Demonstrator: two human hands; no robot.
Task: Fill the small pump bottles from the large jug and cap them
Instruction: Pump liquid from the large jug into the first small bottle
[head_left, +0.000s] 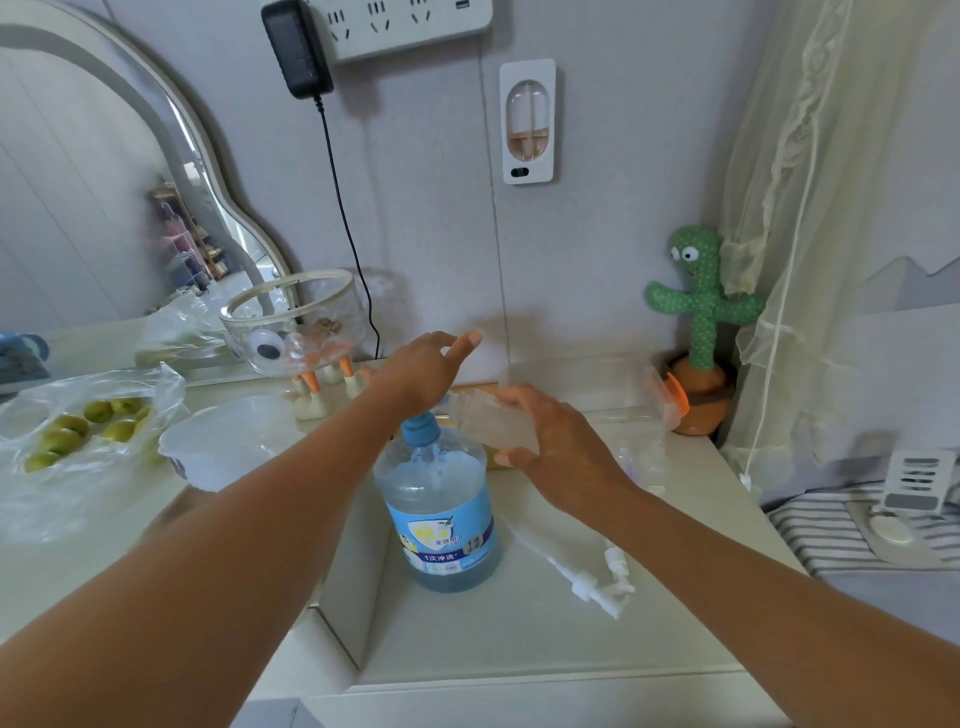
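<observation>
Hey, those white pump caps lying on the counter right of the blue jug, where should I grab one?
Pinch the nearer pump cap by its chunky white head, coming down from above. It lies flat on the counter, and its thin dip tube, pointing back toward the jug, probably gives a poorer hold.

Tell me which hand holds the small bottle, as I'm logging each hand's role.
The right hand grips the bottle, tilted toward the jug's pump; the left hand rests open on that pump.
</observation>
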